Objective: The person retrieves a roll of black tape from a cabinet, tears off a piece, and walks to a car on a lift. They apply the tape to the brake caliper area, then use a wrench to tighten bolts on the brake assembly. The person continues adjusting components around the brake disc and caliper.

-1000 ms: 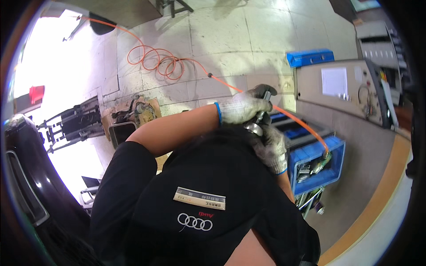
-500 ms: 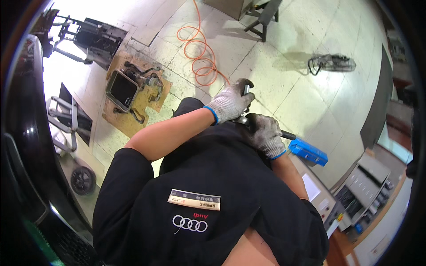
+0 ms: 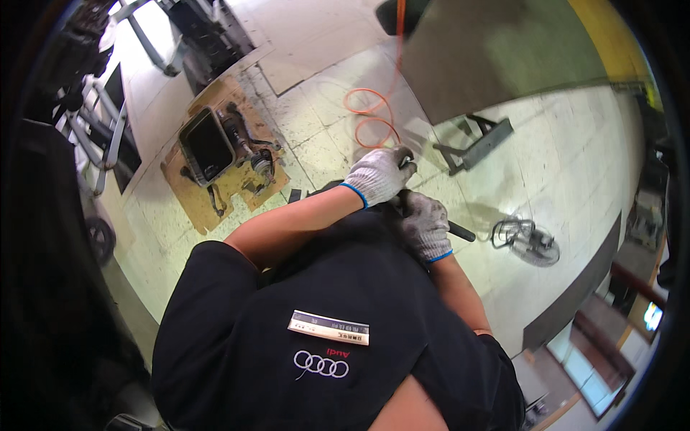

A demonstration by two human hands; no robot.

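Both of my hands wear white knit gloves with blue cuffs and dark, soiled fingers. They are close together in front of my chest. My left hand (image 3: 381, 176) is curled around a small piece of metal that barely shows between thumb and fingers. Just below and to its right, my right hand (image 3: 427, 226) grips a black-handled tool (image 3: 461, 231). Its handle sticks out to the right past the glove, while the head is hidden between the hands; I cannot tell its exact kind.
Cardboard (image 3: 190, 205) on the tiled floor at left bears a rectangular metal pan (image 3: 231, 144) and greasy shaft parts (image 3: 259, 159). An orange hose (image 3: 397, 129) coils ahead. Beyond stand a dark low stool (image 3: 485, 147) and a floor fan (image 3: 535, 246). A dark vehicle (image 3: 57, 251) borders the left.
The view has swung toward the right, and a brown panel shows at the top. The blue case by my right hand has gone from sight. Both hands keep their grips.
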